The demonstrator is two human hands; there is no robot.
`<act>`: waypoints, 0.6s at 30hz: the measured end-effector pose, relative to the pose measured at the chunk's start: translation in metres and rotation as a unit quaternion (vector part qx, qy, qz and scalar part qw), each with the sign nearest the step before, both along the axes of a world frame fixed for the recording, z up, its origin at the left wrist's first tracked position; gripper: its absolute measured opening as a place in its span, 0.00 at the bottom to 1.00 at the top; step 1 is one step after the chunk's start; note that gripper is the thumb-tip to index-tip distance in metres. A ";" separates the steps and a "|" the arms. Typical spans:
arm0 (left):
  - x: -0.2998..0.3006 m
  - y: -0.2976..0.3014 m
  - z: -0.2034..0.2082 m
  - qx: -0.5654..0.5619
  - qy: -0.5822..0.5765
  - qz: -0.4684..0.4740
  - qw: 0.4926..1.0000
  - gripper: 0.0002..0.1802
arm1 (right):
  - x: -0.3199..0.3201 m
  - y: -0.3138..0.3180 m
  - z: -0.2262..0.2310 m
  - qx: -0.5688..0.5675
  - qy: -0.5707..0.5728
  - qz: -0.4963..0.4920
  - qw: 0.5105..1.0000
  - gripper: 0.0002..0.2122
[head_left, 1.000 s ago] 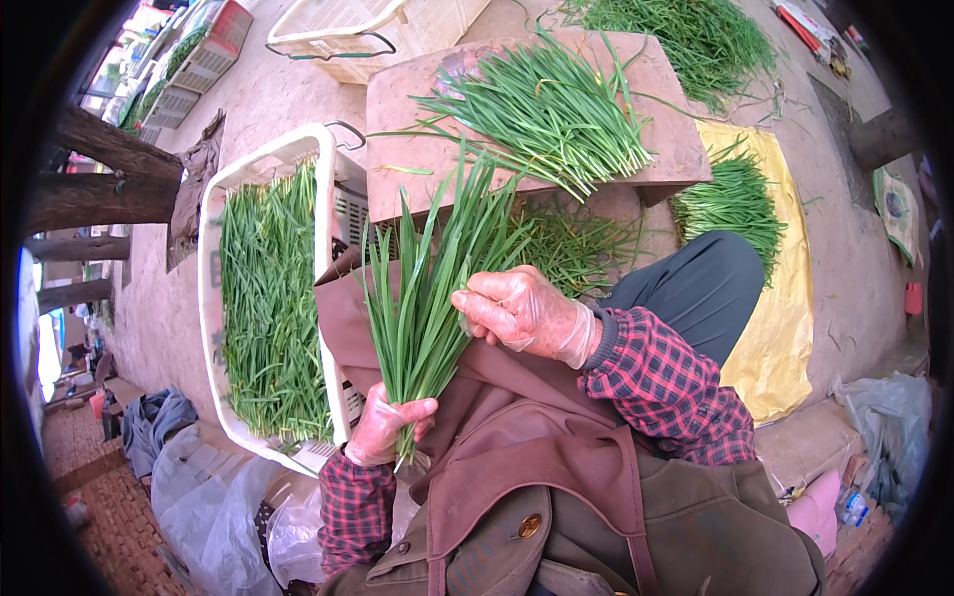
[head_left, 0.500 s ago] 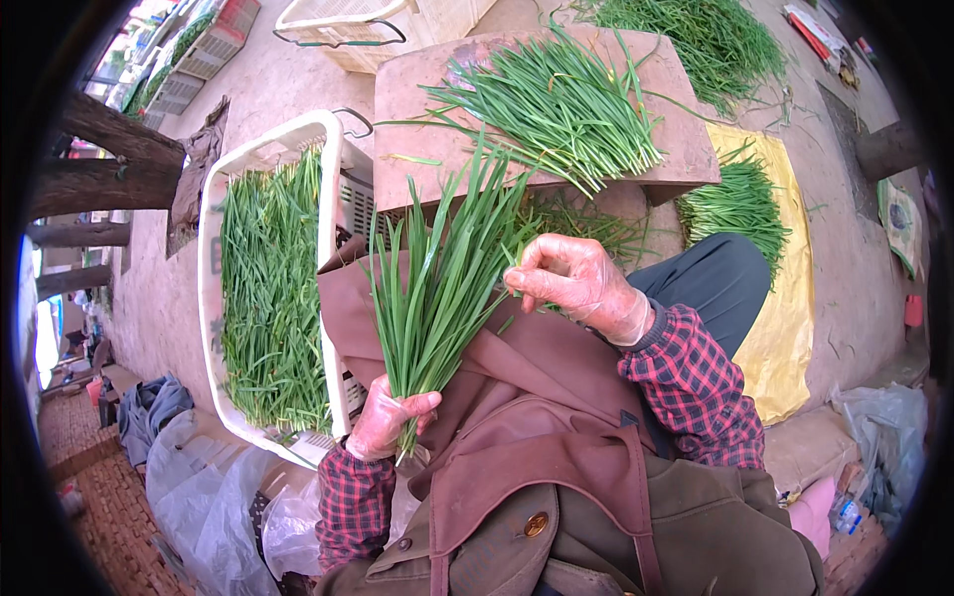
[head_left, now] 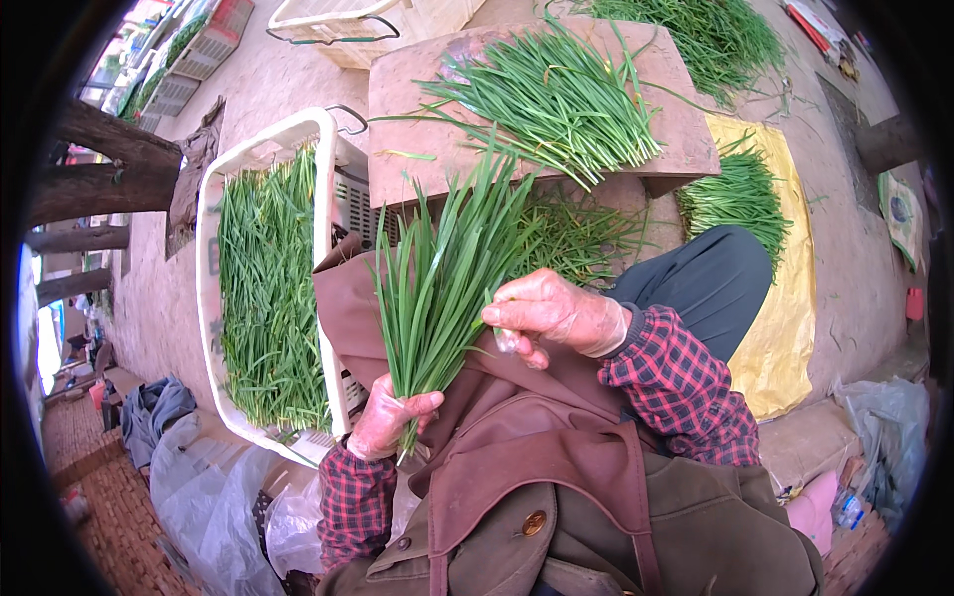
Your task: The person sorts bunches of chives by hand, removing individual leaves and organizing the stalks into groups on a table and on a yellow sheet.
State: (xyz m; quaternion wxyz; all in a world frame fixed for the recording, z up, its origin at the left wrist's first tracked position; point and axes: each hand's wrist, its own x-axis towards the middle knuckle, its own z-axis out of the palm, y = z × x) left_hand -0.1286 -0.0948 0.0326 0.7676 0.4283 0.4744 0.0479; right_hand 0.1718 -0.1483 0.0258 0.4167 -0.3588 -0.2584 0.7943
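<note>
My left hand (head_left: 386, 419), in a thin clear glove, is closed round the base of a bunch of green garlic chives (head_left: 437, 288). The leaves fan up and away from me above my lap. Beside the bunch's right edge, my right hand (head_left: 556, 316), gloved too, has thumb and forefinger pinched together. What lies between those fingertips is too small to make out. A brown apron (head_left: 537, 407) covers my lap. Ahead of me a low board table (head_left: 407, 159) bears a loose pile of chives (head_left: 566, 104).
At left stands a white crate (head_left: 211, 298) packed with chives. To the right, a chive bundle (head_left: 735, 204) lies on a yellow sheet (head_left: 790, 328). More chives (head_left: 706, 40) are heaped beyond the table. A pale crate (head_left: 348, 25) stands far off; plastic bags (head_left: 214, 507) lie near left.
My right hand has moved down and a little left along the bunch's right side, still pinched. My left hand keeps its hold on the bunch in the same place.
</note>
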 end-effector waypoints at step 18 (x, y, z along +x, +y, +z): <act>0.005 -0.003 0.002 0.005 0.027 -0.009 1.000 0.11 | -0.011 0.039 -0.001 0.259 -0.380 -0.224 0.859 0.11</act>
